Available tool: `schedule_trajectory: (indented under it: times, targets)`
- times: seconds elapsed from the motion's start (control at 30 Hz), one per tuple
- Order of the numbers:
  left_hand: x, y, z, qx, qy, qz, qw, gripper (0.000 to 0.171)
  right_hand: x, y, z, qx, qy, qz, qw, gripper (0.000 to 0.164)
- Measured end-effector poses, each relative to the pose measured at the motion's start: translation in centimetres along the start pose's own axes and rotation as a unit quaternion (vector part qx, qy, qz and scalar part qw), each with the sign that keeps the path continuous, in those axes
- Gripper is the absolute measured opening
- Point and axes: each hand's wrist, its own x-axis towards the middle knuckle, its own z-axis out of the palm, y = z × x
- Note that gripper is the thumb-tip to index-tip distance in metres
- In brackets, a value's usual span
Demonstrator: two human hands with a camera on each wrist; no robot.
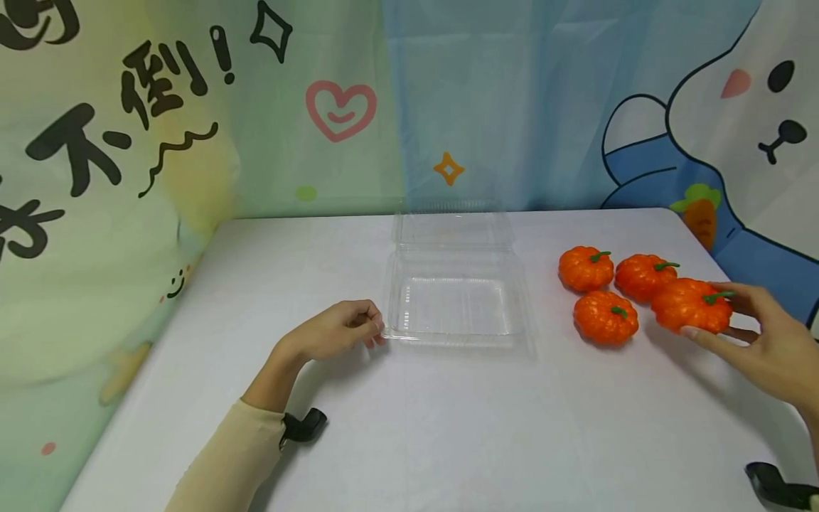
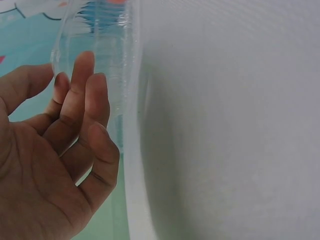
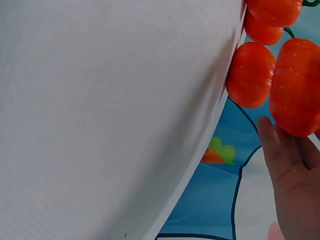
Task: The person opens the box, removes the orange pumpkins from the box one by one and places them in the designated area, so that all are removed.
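Observation:
A clear plastic clamshell box (image 1: pixel 457 306) lies with its lid raised at the back, in the middle of the white table. At its front left corner my left hand (image 1: pixel 339 331) pinches the rim between thumb and fingers; in the left wrist view the other fingers (image 2: pixel 96 100) are loosely bent beside the box wall. On the right, my right hand (image 1: pixel 768 341) grips a small orange pumpkin (image 1: pixel 684 306) with a green stem from its right side, above the table. Three similar pumpkins sit close by: one at back left (image 1: pixel 584 269), one behind (image 1: pixel 643 276), one in front (image 1: pixel 606 318).
The white table (image 1: pixel 461 427) reaches back to a printed cloth backdrop (image 1: pixel 499 92) with cartoon figures and characters. A black wrist mount (image 1: pixel 306 425) sits on the left forearm, another (image 1: pixel 780 487) at the right wrist.

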Motion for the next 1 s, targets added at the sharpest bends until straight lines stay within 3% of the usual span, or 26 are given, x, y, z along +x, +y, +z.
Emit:
schedule_trajectory:
  times: [0.77, 1.0]
  targets:
    - [0.0, 0.0, 0.0, -0.003, -0.003, -0.002, 1.0000, 0.023, 0.2, 2.0, -0.3, -0.004, -0.097, 0.021, 0.995, 0.092]
    - [0.1, -0.1, -0.1, -0.005, -0.006, 0.001, 1.0000, 0.023, 0.4, 2.5, 0.2, -0.009, -0.107, -0.006, 0.994, 0.084]
